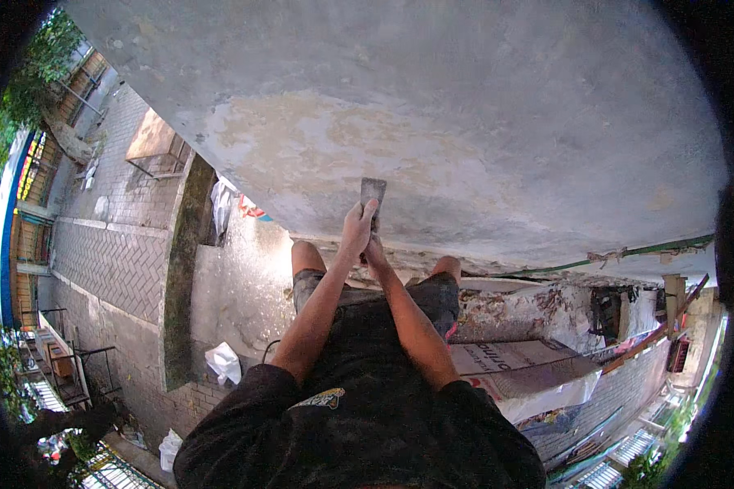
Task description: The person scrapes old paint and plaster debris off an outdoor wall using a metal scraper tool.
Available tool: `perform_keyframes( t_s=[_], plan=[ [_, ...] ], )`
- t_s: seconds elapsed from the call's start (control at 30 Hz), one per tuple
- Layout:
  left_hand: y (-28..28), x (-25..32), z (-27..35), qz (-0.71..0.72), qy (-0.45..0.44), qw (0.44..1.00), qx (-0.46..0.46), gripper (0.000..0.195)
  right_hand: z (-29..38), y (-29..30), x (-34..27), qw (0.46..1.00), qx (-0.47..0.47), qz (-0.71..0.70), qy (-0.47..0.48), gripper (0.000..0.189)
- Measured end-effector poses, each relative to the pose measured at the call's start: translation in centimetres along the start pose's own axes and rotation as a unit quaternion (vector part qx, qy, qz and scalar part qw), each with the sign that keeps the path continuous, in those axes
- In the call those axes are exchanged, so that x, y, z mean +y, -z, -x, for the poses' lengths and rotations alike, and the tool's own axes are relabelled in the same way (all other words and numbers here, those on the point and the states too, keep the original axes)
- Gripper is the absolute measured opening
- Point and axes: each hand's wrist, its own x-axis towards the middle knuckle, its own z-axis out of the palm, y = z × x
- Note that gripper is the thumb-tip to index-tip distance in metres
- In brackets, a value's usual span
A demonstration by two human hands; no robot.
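Observation:
A grey plastered wall (526, 122) with a beige, uneven patch (324, 131) rises before me. Both my hands are together low in front of it, around one flat grey tool (374, 186), which looks like a scraper or putty knife with a broad rectangular blade. My left hand (357, 227) has its thumb laid along the tool near the blade. Beneath it, my right hand (374, 252) is closed around the lower part, where the handle is mostly hidden by fingers. The blade's broad end points up the wall; whether it touches the plaster cannot be told.
A low mossy wall (180, 275) runs along the left, with a wooden table (156, 143) beyond it. White bags (223, 363) lie on the ground. At the right are a green pole (667, 246), printed sheeting (514, 357) and a rough broken ledge under the wall.

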Motion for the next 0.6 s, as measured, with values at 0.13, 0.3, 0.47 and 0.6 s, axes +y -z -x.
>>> perform_keyframes(
  t_s=[0.13,0.3,0.47,0.6],
  plan=[
    [1.5,-1.2,-0.4,-0.015,0.020,1.000,0.016,0.044,0.7,0.7,-4.1,0.991,-0.059,0.038,-0.111,0.048],
    [1.8,-0.8,-0.8,0.008,0.014,1.000,0.014,0.043,1.4,0.4,-6.1,0.972,-0.053,-0.187,-0.136,0.046],
    [0.6,1.1,-0.4,0.023,0.013,1.000,0.010,0.038,1.1,1.4,-7.4,0.983,-0.009,-0.156,-0.093,0.041],
    [1.6,-0.5,-0.8,0.029,0.017,0.999,0.001,0.039,0.9,2.8,-8.8,0.941,-0.215,-0.116,-0.234,0.065]
  ],
)
